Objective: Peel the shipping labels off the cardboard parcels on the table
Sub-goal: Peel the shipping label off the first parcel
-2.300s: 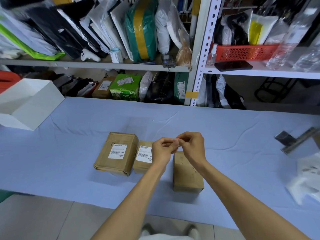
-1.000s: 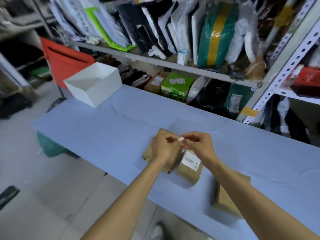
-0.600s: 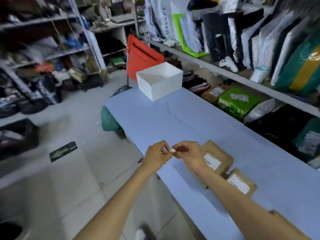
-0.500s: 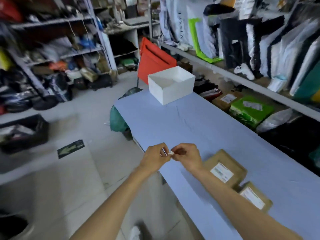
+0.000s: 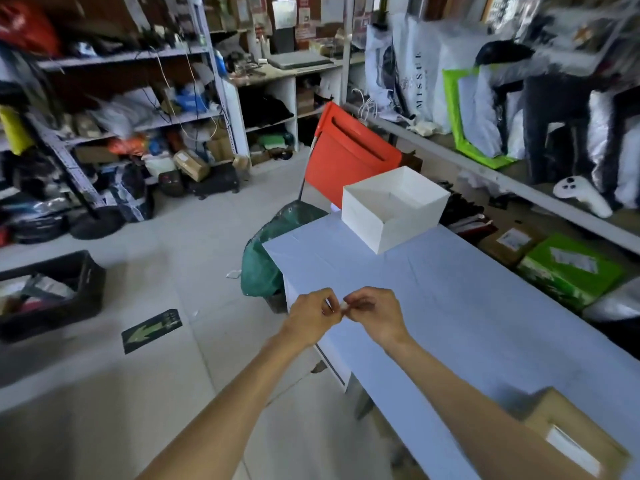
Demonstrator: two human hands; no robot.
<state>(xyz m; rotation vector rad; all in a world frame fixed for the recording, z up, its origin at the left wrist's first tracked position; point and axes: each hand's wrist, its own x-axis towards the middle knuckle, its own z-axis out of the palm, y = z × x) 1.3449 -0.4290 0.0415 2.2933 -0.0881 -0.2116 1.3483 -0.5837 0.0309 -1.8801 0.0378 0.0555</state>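
**Both hands pinch a white scrap over the table's end**

View: the head camera looks along a long table under pale blue cloth (image 5: 450, 327) toward cluttered metal shelving.

Left hand (image 5: 311, 318): fingers curled, thumb and fingertips closed on a small white scrap (image 5: 343, 306).

Right hand (image 5: 377, 315): same posture, pinching the other side of the small white scrap. The hands meet at the fingertips, raised above the front edge of the cloth near the table's end. The scrap is too small to tell whether it is rolled or folded, or whether it carries print.

Task item: one brown cardboard parcel (image 5: 568, 427) lies on the cloth at the bottom right of the view, partly behind the right forearm and well apart from the hands. A white rectangular shipping label (image 5: 569, 453) sits on its top face; the print is unreadable.

Other items:
- An open white square cardboard box (image 5: 391, 216) stands on the corner of the table's end.
- Just behind it, off the table, is a red-orange plastic seat back with a slot (image 5: 346, 157).
- A dark green plastic sack (image 5: 263, 251) sits on the floor against the table's end.
- A black plastic crate (image 5: 52, 299) is on the floor at left.
- A green arrow floor sticker (image 5: 150, 330) lies between the crate and the table.
- Below the wall shelf at right, a bright green carton (image 5: 568, 271) and a brown box (image 5: 512, 240) stand side by side, each with a white label.
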